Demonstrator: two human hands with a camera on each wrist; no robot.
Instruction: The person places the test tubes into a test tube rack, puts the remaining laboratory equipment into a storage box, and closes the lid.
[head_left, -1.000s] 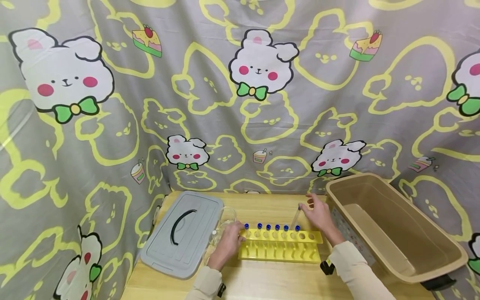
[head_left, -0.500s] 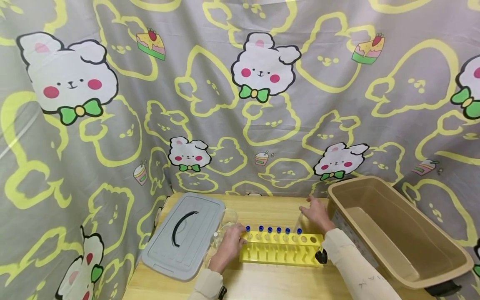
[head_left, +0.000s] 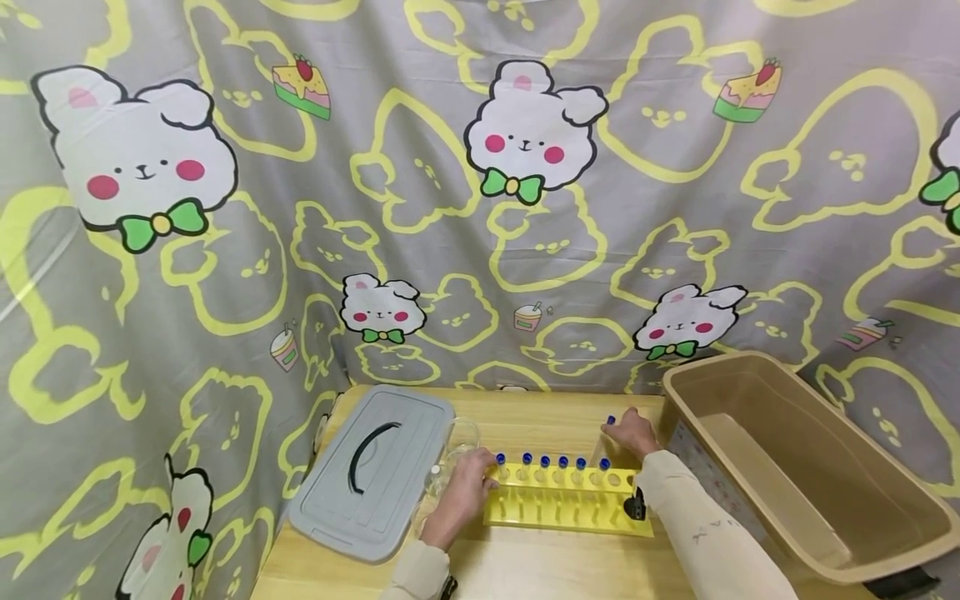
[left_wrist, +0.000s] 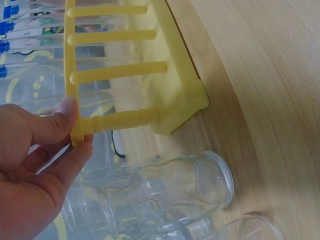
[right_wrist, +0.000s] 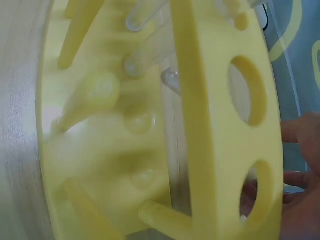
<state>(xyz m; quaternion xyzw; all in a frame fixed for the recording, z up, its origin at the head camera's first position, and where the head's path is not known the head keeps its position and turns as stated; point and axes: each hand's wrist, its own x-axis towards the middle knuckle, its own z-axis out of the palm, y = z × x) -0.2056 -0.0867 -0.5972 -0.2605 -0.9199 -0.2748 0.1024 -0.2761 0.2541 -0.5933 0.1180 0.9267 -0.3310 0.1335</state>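
Note:
My left hand (head_left: 467,485) pinches the left end of the top bar of a yellow test tube rack (head_left: 566,523), thumb on one side and fingers on the other. Several test tubes with blue caps (head_left: 562,462) stand upright in it. Behind the rack, near its right end, my right hand (head_left: 633,432) pinches a clear test tube (head_left: 601,448) just below its blue cap. This tube leans, its lower part hidden by the rack. In the right wrist view, two bare holes (right_wrist: 250,95) show in the top bar, with the right hand's fingers behind them.
Clear glass bottles (left_wrist: 180,185) stand beside the rack's left end. A grey lid (head_left: 371,475) with a black handle lies at the left of the wooden table (head_left: 525,571). At the right stands a brown plastic bin (head_left: 787,467). A patterned curtain (head_left: 525,250) hangs behind.
My right hand has lowered and turned behind the rack, its wrist now in front of the rack's right end. The held tube's cap shows above the fingertips. The left hand keeps its grip.

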